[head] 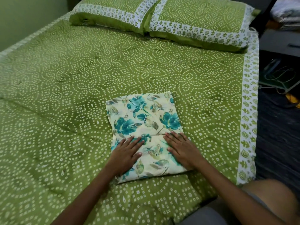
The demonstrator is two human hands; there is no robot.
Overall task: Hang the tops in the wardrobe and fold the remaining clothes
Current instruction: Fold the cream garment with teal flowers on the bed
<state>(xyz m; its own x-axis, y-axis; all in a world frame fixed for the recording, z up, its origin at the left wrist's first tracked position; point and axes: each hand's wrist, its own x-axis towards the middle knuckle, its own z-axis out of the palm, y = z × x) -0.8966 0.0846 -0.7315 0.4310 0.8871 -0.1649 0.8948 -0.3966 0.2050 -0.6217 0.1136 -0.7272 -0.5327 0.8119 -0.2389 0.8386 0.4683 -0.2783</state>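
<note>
A cream garment [142, 117] with teal flowers lies folded into a rectangle on the green bed [65, 88], near its front right part. A fold edge runs across the cloth just beyond my fingertips. My left hand [125, 154] presses flat on the near left part of the garment, fingers straight. On the near right part, my right hand [181, 149] lies flat too, fingers spread and pointing away from me. Neither hand grips the cloth.
Two green pillows [191, 18] with white patterned borders lie at the head of the bed. To the right of the bed are a dark floor [276, 135], a tangle of cables [279, 75] and a grey bedside cabinet [282, 41]. A green wall [24, 15] stands at the far left.
</note>
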